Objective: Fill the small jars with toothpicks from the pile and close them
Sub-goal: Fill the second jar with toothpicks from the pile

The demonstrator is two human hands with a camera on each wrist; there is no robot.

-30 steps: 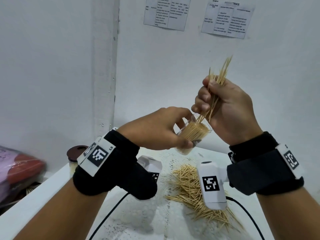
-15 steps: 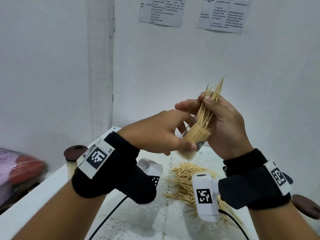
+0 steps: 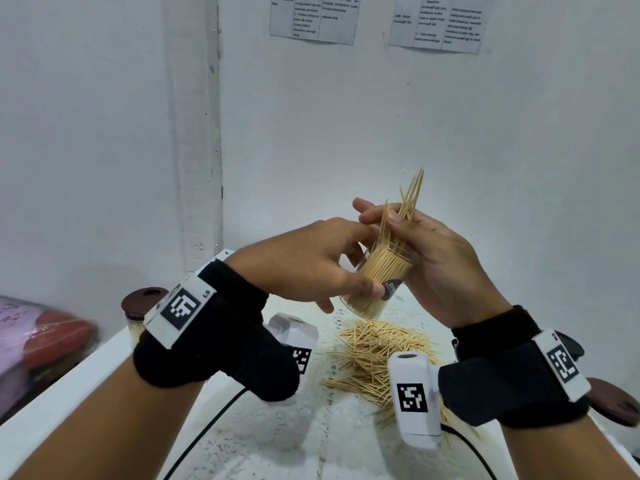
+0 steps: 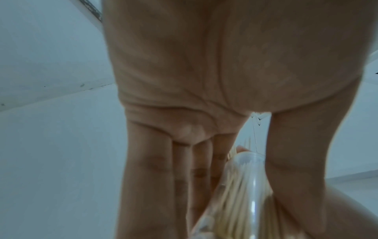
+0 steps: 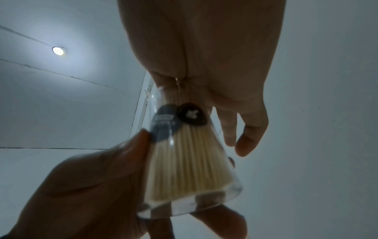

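The left hand [image 3: 304, 268] grasps a small clear jar [image 3: 377, 282] with its fingers and thumb curled around the wall, and holds it up in the air, tilted, above the white table [image 3: 242, 441]. The jar is packed with toothpicks and its mouth is uncovered. The right hand [image 3: 440, 261] is at the mouth of the jar and pinches a small bundle of toothpicks [image 3: 405, 213] between thumb and fingers; the lower ends go down among the toothpicks in the jar, the upper ends stand high over the fingers. In the right wrist view the jar [image 5: 184, 153] is seen from below, with a dark label on its wall, and the thumb of the left hand [image 5: 81, 186] lies along its side. Below the hands, the pile of toothpicks [image 3: 374, 355] is spread on the table, well apart from the lifted jar, and there is open air between them. At the left edge of the table, near the wall, stands a closed jar with a brown lid [image 3: 143, 303]. A loose brown lid [image 3: 616, 400] lies at the right edge, behind the right wrist. Two printed sheets [image 3: 313, 15] hang on the wall [image 3: 346, 116] high above the hands.
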